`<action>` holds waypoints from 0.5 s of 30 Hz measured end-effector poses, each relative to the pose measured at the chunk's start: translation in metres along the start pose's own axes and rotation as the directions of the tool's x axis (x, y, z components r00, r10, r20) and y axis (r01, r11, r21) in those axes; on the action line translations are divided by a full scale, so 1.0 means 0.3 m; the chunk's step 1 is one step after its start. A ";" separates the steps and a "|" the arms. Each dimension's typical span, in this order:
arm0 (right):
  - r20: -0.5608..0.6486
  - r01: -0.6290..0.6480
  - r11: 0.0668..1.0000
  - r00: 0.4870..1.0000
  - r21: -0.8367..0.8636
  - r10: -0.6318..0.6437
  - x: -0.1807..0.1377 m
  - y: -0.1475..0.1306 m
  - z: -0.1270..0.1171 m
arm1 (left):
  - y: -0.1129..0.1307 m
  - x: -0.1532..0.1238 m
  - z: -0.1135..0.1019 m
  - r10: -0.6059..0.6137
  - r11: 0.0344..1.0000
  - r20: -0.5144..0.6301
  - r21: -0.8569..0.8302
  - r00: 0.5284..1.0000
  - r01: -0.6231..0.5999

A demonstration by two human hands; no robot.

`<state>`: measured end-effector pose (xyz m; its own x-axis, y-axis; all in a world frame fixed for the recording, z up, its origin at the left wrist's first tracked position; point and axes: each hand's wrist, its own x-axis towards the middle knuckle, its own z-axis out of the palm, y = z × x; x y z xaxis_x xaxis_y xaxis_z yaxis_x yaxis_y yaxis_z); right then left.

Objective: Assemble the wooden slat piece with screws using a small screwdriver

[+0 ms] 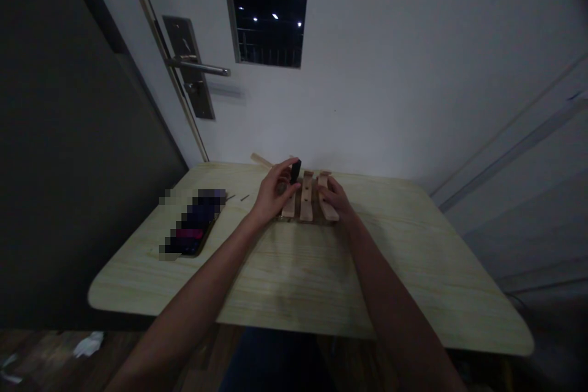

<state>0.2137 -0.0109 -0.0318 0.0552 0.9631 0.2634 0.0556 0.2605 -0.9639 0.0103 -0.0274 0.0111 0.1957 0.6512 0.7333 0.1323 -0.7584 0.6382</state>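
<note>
Several short wooden slats stand side by side at the middle of the table, on a base that is hard to make out. My left hand (275, 192) is closed around a small black object (296, 170), held upright over the left slat (288, 208). Between my hands is the middle slat (307, 199), which has small dark holes. My right hand (337, 197) pinches the right slat (329, 211), which leans a little, from its right side. My left fingers partly hide the left slat's upper end.
On the left of the pale wooden table (294, 275) lies a phone (202, 223), partly blurred out. Two thin metal pieces (237, 198) rest beside it. Behind my left hand lies a loose wooden strip (260, 160). A white door (390, 73) with a handle (202, 66) borders the table's far edge.
</note>
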 end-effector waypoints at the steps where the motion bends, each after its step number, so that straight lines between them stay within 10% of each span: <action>1: -0.005 0.003 1.000 1.000 -0.006 -0.003 -0.001 0.001 0.002 | -0.002 -0.001 0.002 -0.007 1.000 -0.004 0.006 1.000 0.007; 15: -0.021 0.046 0.999 0.999 -0.025 -0.047 0.015 0.014 0.001 | -0.001 -0.011 -0.003 0.000 1.000 0.033 0.026 0.999 -0.001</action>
<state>0.2138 -0.0055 -0.0347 0.0732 0.9482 0.3092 0.0833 0.3032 -0.9493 0.0088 -0.0292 0.0087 0.2279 0.6498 0.7251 0.1569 -0.7595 0.6313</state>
